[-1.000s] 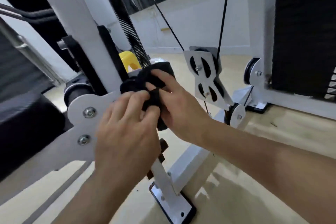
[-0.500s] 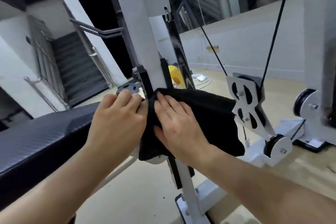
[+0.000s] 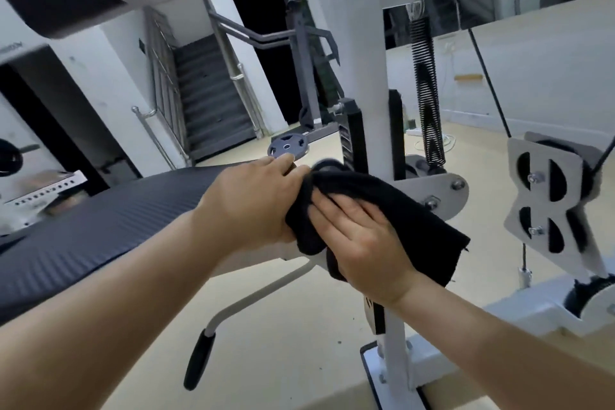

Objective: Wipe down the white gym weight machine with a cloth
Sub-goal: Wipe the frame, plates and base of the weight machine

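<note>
cloth [image 3: 419,210]: black, against white machine post [image 3: 352,43]; right corner hangs free
left hand [image 3: 253,206]: grips cloth's bunched left edge
right hand [image 3: 362,243]: fingers straight, pressing cloth
room: bare floor [image 3: 283,326] beneath

The cloth [image 3: 416,210] is no longer a tight ball pinched between both sets of fingertips. It's opened out now, draped over the bolted bracket [image 3: 446,193] of the white machine [image 3: 352,43]. The right hand [image 3: 362,243] has gone flat, fingers spread and pressing on top, fabric spilling beyond the fingertips. The left hand [image 3: 253,203] now grips the bunched edge just beside the right fingers.
</note>
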`<action>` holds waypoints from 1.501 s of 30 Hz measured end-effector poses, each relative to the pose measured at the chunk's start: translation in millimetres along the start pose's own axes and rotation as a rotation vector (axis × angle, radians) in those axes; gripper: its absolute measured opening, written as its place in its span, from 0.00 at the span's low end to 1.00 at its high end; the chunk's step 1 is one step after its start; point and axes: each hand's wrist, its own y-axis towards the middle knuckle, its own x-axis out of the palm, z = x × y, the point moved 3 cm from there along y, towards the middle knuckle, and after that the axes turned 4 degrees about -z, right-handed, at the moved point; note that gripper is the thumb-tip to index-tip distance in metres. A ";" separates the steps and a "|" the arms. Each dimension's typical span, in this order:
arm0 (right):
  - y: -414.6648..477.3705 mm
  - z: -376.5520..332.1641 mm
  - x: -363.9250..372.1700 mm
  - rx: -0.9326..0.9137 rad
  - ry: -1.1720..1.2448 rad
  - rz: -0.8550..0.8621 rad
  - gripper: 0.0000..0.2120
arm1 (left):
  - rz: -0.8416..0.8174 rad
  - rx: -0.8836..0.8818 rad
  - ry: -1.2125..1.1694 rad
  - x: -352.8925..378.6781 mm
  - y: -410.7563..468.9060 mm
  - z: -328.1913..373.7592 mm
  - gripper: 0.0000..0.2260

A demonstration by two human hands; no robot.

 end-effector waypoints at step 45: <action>54.1 -79.2 -160.8 1.175 1.207 0.099 0.06 | 0.142 -0.057 -1.305 -52.4 -92.9 40.3 0.13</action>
